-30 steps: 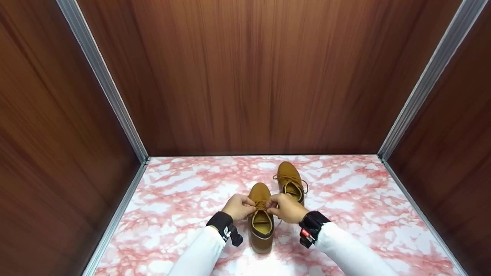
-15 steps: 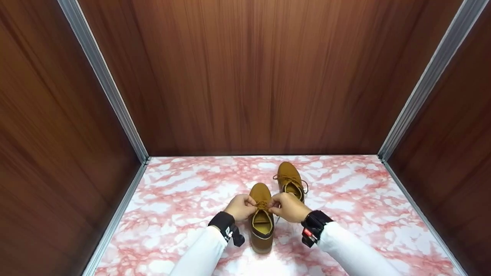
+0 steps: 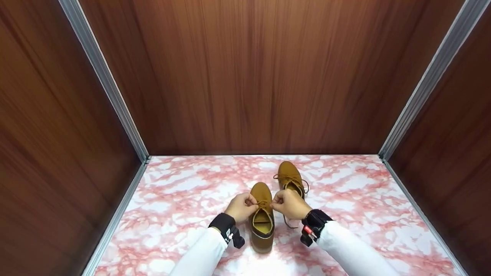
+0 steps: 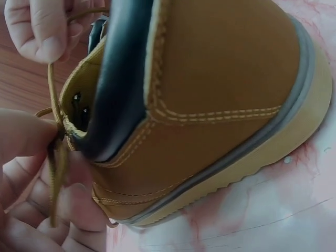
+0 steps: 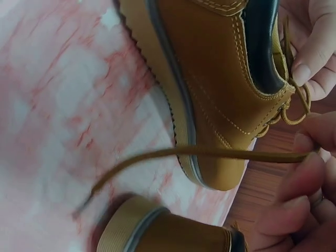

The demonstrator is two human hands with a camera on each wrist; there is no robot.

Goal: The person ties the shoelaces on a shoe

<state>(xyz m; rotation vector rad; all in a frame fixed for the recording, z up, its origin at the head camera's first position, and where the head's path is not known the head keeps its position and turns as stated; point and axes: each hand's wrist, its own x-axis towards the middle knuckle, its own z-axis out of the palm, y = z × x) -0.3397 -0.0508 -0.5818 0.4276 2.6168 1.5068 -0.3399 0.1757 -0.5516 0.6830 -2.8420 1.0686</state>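
Note:
A tan lace-up shoe (image 3: 262,241) stands upright on the floor, toe pointing away. My left hand (image 3: 241,207) is at the left of its lacing, where thumb and finger pinch the shoelace (image 4: 54,181) close to the crossing at the shoe's throat. On the other side, my right hand (image 3: 293,205) pinches the lace between thumb and fingertips, just off the shoe's edge. From that grip a long free lace end (image 5: 210,152) stretches out past the shoe in the right wrist view. A second tan shoe (image 3: 288,171) stands beyond, its heel partly hidden by my right hand.
Pink-and-white marbled flooring (image 3: 184,184) surrounds both shoes. A wood-grain panel (image 3: 245,84) rises at the back, with similar panels at left and right. Metal strips (image 3: 126,119) run along the corners. The second shoe's laces hang loose at its sides.
My right hand has drawn slightly right, away from the lacing, with the lace. A lace end now hangs in view below that hand. My left hand and both shoes stay almost in place.

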